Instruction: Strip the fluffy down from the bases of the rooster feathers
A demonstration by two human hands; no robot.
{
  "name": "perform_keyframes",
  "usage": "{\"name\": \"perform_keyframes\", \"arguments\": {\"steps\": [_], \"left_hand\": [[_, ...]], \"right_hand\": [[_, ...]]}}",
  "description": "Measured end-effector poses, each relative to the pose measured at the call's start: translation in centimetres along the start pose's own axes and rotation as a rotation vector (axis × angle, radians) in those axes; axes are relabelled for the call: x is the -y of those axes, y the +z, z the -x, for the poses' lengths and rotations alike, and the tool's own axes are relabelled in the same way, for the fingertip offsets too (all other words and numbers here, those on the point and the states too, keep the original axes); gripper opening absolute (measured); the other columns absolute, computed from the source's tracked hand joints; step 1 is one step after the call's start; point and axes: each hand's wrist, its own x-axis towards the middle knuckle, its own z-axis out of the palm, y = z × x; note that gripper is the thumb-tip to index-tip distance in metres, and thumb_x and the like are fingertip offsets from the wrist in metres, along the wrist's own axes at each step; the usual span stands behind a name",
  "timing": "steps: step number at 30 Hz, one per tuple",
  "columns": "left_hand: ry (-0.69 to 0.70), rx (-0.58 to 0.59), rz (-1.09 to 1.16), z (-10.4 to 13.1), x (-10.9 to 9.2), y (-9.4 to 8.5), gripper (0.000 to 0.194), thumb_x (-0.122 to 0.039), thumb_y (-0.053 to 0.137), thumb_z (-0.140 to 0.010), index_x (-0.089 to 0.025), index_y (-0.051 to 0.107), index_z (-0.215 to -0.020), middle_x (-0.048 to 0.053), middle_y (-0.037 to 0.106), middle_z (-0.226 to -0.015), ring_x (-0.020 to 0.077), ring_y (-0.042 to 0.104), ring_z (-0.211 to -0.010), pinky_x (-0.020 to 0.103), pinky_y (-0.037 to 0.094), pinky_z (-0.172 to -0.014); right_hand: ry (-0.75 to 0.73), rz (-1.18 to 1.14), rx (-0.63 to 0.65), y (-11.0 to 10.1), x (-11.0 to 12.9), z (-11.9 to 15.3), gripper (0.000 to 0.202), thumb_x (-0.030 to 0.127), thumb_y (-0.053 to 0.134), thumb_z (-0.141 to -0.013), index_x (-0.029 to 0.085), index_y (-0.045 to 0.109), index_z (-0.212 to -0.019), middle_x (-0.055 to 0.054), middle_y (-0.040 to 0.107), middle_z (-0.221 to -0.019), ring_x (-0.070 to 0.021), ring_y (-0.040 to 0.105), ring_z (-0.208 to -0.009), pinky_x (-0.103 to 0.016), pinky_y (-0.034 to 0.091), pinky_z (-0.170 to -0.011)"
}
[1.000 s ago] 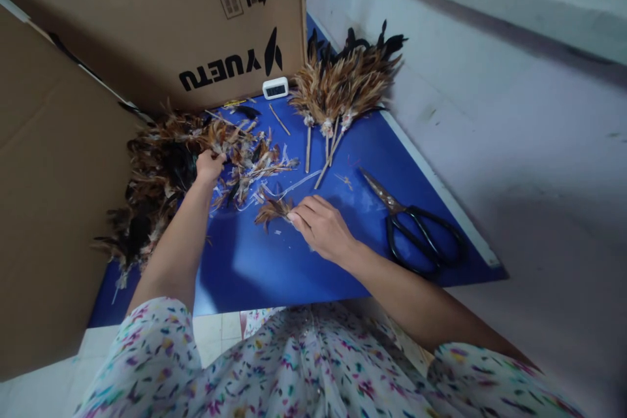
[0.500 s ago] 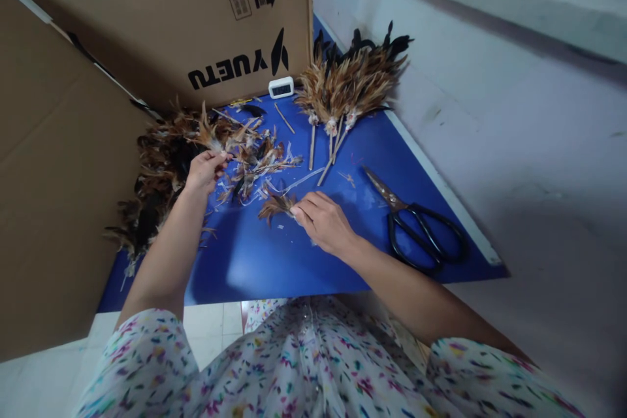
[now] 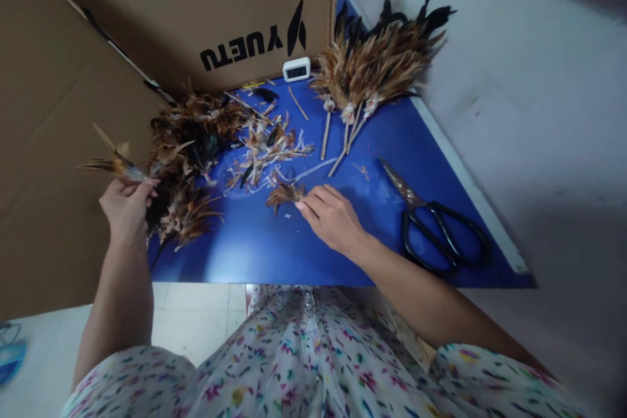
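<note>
My left hand (image 3: pixel 126 202) pinches a small bunch of brown feathers (image 3: pixel 115 160) over the left end of the table, beside the cardboard wall. Just right of it lies a heap of brown and black feathers (image 3: pixel 200 121). Near the middle of the blue table (image 3: pixel 274 255), my right hand (image 3: pixel 330 215) is closed on a short tuft of brown feathers (image 3: pixel 284 194), whose tips point left. Its lower end is hidden by my fingers. Loose feather scraps (image 3: pixel 269 150) and a clear plastic strip (image 3: pixel 316 170) lie beyond that hand.
Large black-handled scissors (image 3: pixel 431 219) rest at the right, blades pointing away. Several feather bundles on sticks (image 3: pixel 377 65) lean at the back right by the wall. A small white digital clock (image 3: pixel 296 70) stands against the cardboard box (image 3: pixel 166 19).
My left hand has moved left with its feathers, from above the scraps to past the heap. My right hand keeps its tuft in nearly the same place. The view has shifted slightly.
</note>
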Motion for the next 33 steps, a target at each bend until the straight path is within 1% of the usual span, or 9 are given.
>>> {"name": "perform_keyframes", "arguments": {"steps": [5, 8, 11, 16, 20, 23, 26, 29, 33], "left_hand": [[-0.055, -0.131, -0.320, -0.1, 3.6, -4.2, 0.025, -0.029, 0.072, -0.056, -0.017, 0.055, -0.071, -0.002, 0.063, -0.063, 0.0137, 0.060, -0.056, 0.024, 0.046, -0.054], [-0.037, -0.127, -0.666, 0.6, 4.5, -5.3, 0.020, -0.030, 0.069, -0.062, -0.020, 0.057, -0.073, 0.000, 0.067, -0.068, 0.0230, 0.070, -0.077, 0.034, 0.054, -0.076], [-0.018, -0.004, -0.952, 1.6, 4.3, -5.5, 0.013, -0.032, 0.063, -0.069, -0.023, 0.060, -0.078, 0.004, 0.074, -0.081, 0.0305, 0.072, -0.097, 0.042, 0.050, -0.093], [-0.050, 0.244, -1.139, 2.5, 3.1, -5.9, 0.027, -0.053, 0.061, -0.071, -0.028, 0.062, -0.080, 0.007, 0.076, -0.093, 0.0379, 0.070, -0.102, 0.046, 0.053, -0.084], [0.207, 0.113, -1.090, 2.1, 1.3, -5.5, 0.026, -0.048, 0.054, -0.078, -0.027, 0.066, -0.088, 0.008, 0.073, -0.087, 0.0344, 0.069, -0.098, 0.045, 0.052, -0.087], [0.349, 0.032, -0.897, 0.9, 0.0, -3.1, 0.027, -0.040, 0.054, -0.081, -0.021, 0.069, -0.094, 0.009, 0.072, -0.085, 0.0284, 0.069, -0.085, 0.042, 0.053, -0.086], [0.290, 0.190, -0.775, -0.9, -0.5, 1.6, 0.032, -0.037, 0.060, -0.081, -0.017, 0.068, -0.105, 0.010, 0.072, -0.086, 0.0246, 0.069, -0.080, 0.039, 0.054, -0.084], [0.216, 0.348, -0.893, -2.3, -0.4, 6.8, 0.053, -0.042, 0.066, -0.080, -0.013, 0.060, -0.124, 0.015, 0.073, -0.091, 0.0332, 0.069, -0.096, 0.048, 0.050, -0.093], [0.164, 0.392, -1.010, -2.8, 0.4, 11.7, 0.082, -0.057, 0.068, -0.075, -0.011, 0.048, -0.140, 0.031, 0.061, -0.124, 0.0477, 0.061, -0.113, 0.058, 0.049, -0.092]], "right_hand": [[-0.009, 0.011, 0.017, 0.2, -0.1, 0.1, 0.037, 0.029, 0.043, -0.102, 0.013, 0.071, -0.084, -0.010, 0.068, -0.085, -0.0207, 0.059, -0.083, -0.036, 0.049, -0.084], [-0.012, 0.012, 0.024, 0.3, -0.2, 0.1, 0.036, 0.028, 0.044, -0.102, 0.014, 0.071, -0.084, -0.010, 0.068, -0.086, -0.0205, 0.059, -0.084, -0.036, 0.049, -0.085], [-0.001, 0.009, 0.027, 0.5, -0.3, 0.2, 0.034, 0.028, 0.044, -0.102, 0.015, 0.070, -0.084, -0.009, 0.069, -0.086, -0.0205, 0.059, -0.084, -0.036, 0.048, -0.084], [0.007, 0.016, 0.033, 0.8, -0.4, 0.2, 0.033, 0.028, 0.045, -0.102, 0.016, 0.070, -0.084, -0.008, 0.068, -0.086, -0.0203, 0.058, -0.083, -0.036, 0.047, -0.084], [-0.002, 0.024, 0.054, 0.8, -0.3, 0.3, 0.032, 0.027, 0.045, -0.101, 0.016, 0.070, -0.086, -0.008, 0.068, -0.086, -0.0205, 0.058, -0.083, -0.036, 0.047, -0.084], [-0.006, 0.038, 0.073, 0.8, -0.3, 0.3, 0.033, 0.028, 0.045, -0.102, 0.015, 0.071, -0.086, -0.009, 0.068, -0.086, -0.0208, 0.059, -0.084, -0.036, 0.047, -0.085], [0.003, 0.043, 0.078, 0.8, -0.4, 0.3, 0.033, 0.028, 0.045, -0.102, 0.015, 0.071, -0.087, -0.009, 0.069, -0.087, -0.0209, 0.059, -0.085, -0.036, 0.048, -0.086], [0.010, 0.053, 0.078, 0.9, -0.7, 0.2, 0.032, 0.027, 0.047, -0.101, 0.014, 0.072, -0.086, -0.009, 0.069, -0.086, -0.0210, 0.060, -0.084, -0.036, 0.049, -0.084], [0.016, 0.074, 0.081, 1.0, -1.1, 0.1, 0.030, 0.026, 0.048, -0.101, 0.016, 0.071, -0.085, -0.008, 0.069, -0.085, -0.0202, 0.060, -0.082, -0.036, 0.048, -0.085]]}}
